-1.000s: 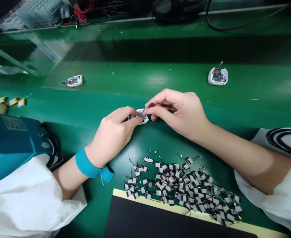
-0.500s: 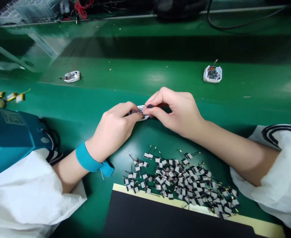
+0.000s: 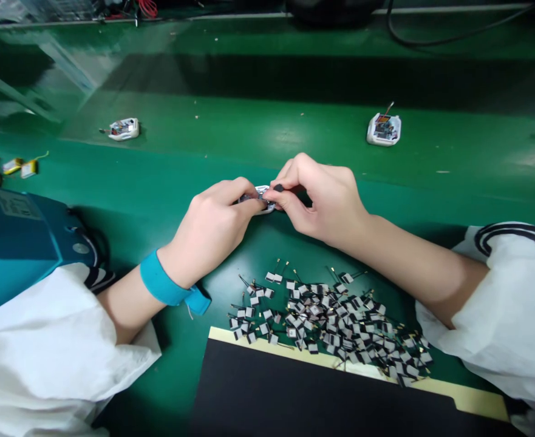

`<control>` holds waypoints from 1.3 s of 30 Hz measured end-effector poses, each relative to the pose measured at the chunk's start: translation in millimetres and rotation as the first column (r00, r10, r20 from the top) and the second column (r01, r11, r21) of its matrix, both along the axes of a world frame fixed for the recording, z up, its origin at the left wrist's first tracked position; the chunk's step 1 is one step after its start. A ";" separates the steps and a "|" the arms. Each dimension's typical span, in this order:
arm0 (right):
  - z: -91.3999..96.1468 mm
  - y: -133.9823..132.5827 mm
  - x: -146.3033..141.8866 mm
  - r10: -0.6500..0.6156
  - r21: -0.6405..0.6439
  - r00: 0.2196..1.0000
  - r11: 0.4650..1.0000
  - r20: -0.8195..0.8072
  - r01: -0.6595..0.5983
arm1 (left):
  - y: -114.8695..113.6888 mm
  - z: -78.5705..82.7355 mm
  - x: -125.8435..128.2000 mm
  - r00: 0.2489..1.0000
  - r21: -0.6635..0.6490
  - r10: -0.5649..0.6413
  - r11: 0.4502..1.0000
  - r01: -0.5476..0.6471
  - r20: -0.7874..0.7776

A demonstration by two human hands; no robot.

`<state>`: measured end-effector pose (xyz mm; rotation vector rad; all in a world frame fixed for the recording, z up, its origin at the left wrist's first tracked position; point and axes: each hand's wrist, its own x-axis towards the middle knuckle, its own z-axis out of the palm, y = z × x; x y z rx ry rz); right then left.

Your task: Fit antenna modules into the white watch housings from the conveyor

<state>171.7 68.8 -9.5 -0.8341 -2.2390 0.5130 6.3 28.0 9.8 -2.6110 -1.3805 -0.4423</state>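
Between my hands, on the green bench, is a small white device housing [image 3: 264, 209] with a circuit board inside, largely covered by fingers. My left hand [image 3: 217, 215], with a teal strap on its wrist, grips the housing's left side with thumb and fingers. My right hand [image 3: 324, 194] pinches a small dark piece [image 3: 279, 188] between thumb and index finger, at the housing's right edge. Fingertips hide whether that piece touches the board. Nearer to me lies a heap of small grey-and-black antenna-like modules [image 3: 335, 321] with short thin leads.
Two similar open white housings, one at left [image 3: 124, 128] and one at right [image 3: 384, 129], lie farther back. Several yellow battery-like packs [image 3: 12, 166] and a teal machine [image 3: 25, 237] are at left. A black sheet [image 3: 294, 394] with yellowish edging lies in front; a black cable [image 3: 413, 41] runs behind.
The whole scene has shifted slightly up and left as the camera moved. My hands keep nearly the same hold around the housing, the right still pinching the dark piece.
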 end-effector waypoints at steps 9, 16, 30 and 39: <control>-0.4 0.2 -2.2 0.022 -0.013 0.999 1.000 0.042 -0.021 | -0.1 -0.9 -0.2 0.999 0.019 0.007 1.000 -0.006 -0.039; -0.2 3.8 -3.7 0.073 -0.017 0.993 0.997 -0.096 -0.075 | 0.2 -1.1 -1.8 1.000 0.031 -0.028 0.999 0.028 -0.006; 3.9 11.9 -8.0 -0.095 -0.537 0.887 0.823 -0.452 -0.185 | -0.8 0.1 -4.6 0.987 -0.056 -0.061 0.996 0.070 0.147; 8.4 11.2 5.0 -0.163 -0.398 0.948 0.916 -0.273 0.043 | -10.6 2.1 -0.4 0.972 -0.170 0.118 0.982 -0.083 0.203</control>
